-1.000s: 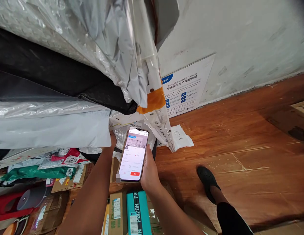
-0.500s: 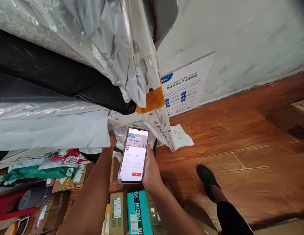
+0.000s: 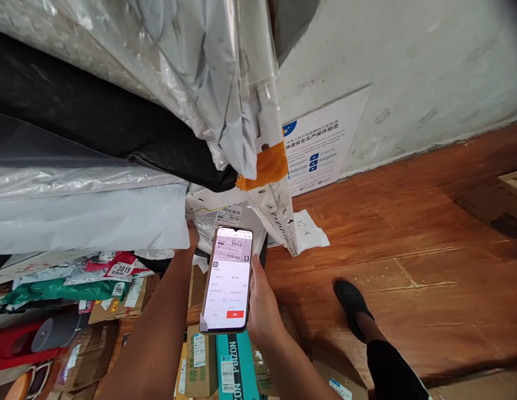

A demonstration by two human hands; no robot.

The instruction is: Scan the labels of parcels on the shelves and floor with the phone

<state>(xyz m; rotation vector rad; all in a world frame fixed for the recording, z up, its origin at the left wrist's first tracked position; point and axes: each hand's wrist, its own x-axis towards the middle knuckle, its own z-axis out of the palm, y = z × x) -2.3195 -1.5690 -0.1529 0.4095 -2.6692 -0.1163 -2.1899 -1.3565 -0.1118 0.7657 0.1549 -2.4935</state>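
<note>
Clearly the right hand [image 3: 262, 303] wraps the smartphone [image 3: 227, 279] from its right edge, fingers curled behind the case and thumb along the side, screen up and lit with a scanned barcode at its top. At eleven o'clock from the phone, the left hand [image 3: 190, 236] reaches under the white poly mailer [image 3: 87, 216]; its fingers are hidden, so I cannot tell their grip. Beyond the phone at twelve o'clock lies a crinkled grey parcel bag [image 3: 225, 222] with a barcode label [image 3: 229, 214]. That bag looks light, soft and slippery, best pinched at a corner or seam; the phone is stiff, smooth and fragile. Compared with half a second earlier, the phone sits lower and nearer, exposing more of the label, and its screen shows more buttons.
</note>
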